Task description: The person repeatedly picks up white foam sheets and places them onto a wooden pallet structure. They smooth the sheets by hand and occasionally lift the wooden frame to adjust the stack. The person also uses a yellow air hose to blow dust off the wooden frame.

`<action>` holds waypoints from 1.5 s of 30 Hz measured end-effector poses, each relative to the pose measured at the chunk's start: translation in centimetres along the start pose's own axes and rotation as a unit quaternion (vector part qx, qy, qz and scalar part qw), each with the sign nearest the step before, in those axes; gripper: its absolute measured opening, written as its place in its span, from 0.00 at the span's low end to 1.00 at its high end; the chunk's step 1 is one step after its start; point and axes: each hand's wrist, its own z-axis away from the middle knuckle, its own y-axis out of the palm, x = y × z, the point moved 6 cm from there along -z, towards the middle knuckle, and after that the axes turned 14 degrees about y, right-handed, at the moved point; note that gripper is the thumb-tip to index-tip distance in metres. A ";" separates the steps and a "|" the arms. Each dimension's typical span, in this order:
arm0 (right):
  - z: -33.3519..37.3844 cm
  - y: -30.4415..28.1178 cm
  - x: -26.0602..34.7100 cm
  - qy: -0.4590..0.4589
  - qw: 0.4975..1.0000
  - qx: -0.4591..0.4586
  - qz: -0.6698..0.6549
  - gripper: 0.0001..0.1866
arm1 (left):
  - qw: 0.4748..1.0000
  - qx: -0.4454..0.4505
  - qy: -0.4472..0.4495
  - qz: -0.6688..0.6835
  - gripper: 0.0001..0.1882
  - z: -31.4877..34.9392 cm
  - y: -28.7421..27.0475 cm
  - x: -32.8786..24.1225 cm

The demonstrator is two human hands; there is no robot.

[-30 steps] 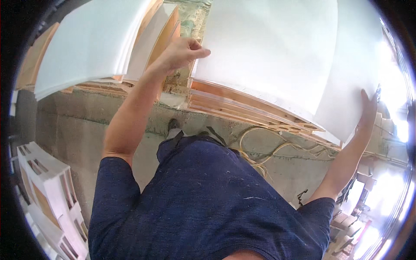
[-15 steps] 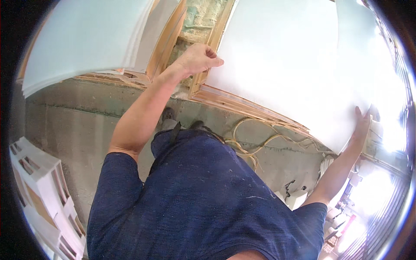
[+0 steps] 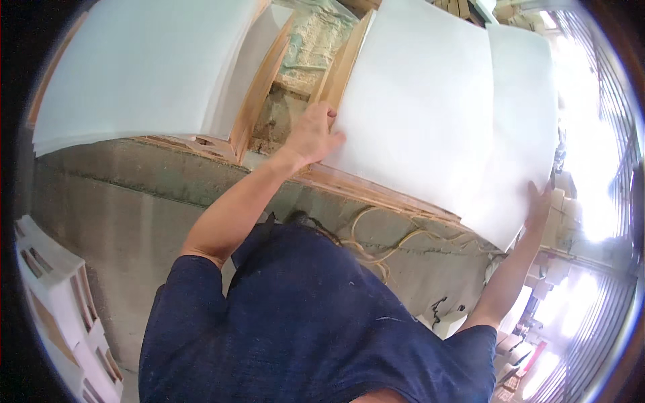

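Note:
A large white sheet (image 3: 416, 101) lies on a stack of thin boards with wooden edges in front of me. Along its right side runs a second white sheet (image 3: 525, 121), which reaches past the stack on the right. At the left edge, near the front corner, my left hand (image 3: 310, 140) is closed, its thumb on the white surface and its other fingers curled at the border. My right hand (image 3: 536, 209) grips the right edge of the second sheet near its front corner, thumb on top, with the fingers underneath mostly hidden.
Another stack of white sheets (image 3: 134, 74) stands at the left, a gap with crumpled greenish film (image 3: 312, 43) between the stacks. A yellowish hose (image 3: 366, 245) coils on the floor by the front edge. White slatted crates (image 3: 57, 289) are at lower left; a ribbed shutter (image 3: 605, 87) is at right.
My left hand has come down from above to the sheet's left edge. My right hand stays at the right edge. The view has shifted, showing more of the far side.

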 end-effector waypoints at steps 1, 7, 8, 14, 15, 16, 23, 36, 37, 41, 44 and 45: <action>-1.0 0.7 -0.6 -0.007 1.000 0.004 0.004 0.23 | 1.000 -0.010 0.010 -0.013 0.28 -0.2 0.1 0.2; -4.1 2.2 -2.7 -0.028 0.992 0.081 -0.097 0.23 | 0.973 0.086 0.034 -0.212 0.37 -3.7 2.3 -0.1; -4.4 2.3 -2.6 -0.032 0.991 0.088 -0.093 0.23 | 0.972 0.087 0.037 -0.213 0.37 -3.9 2.1 -0.2; -6.1 4.2 -4.0 -0.019 0.984 0.114 -0.135 0.24 | 0.961 0.108 0.035 -0.254 0.37 -4.3 2.2 -0.2; -6.5 4.3 -4.5 -0.023 0.986 0.117 -0.119 0.25 | 0.953 0.117 0.039 -0.277 0.37 -4.7 2.2 -0.5; -6.5 4.7 -4.2 -0.028 0.987 0.122 -0.105 0.27 | 0.944 0.126 0.041 -0.302 0.37 -5.1 2.1 -0.6; -6.7 5.7 -2.3 0.001 0.990 0.113 -0.086 0.26 | 0.900 0.123 0.087 -0.408 0.38 -17.1 2.0 -0.9; -13.8 3.7 -6.4 -0.072 0.965 0.029 0.251 0.39 | 0.838 0.123 0.029 -0.531 0.40 -32.4 5.1 1.2; -14.4 3.7 -5.9 -0.155 0.964 0.060 0.209 0.38 | 0.835 0.118 0.013 -0.537 0.39 -32.9 4.8 2.0; -14.0 3.6 -2.3 -0.228 0.959 0.165 0.011 0.20 | 0.829 0.101 0.090 -0.542 0.40 -30.9 -0.7 9.5; -15.1 3.1 -8.2 -0.113 0.984 0.135 0.017 0.19 | 0.812 0.176 0.149 -0.535 0.40 -25.3 9.6 5.4; -15.2 3.3 -10.4 -0.098 0.986 0.136 0.022 0.19 | 0.832 0.187 0.117 -0.509 0.40 -22.0 13.6 0.7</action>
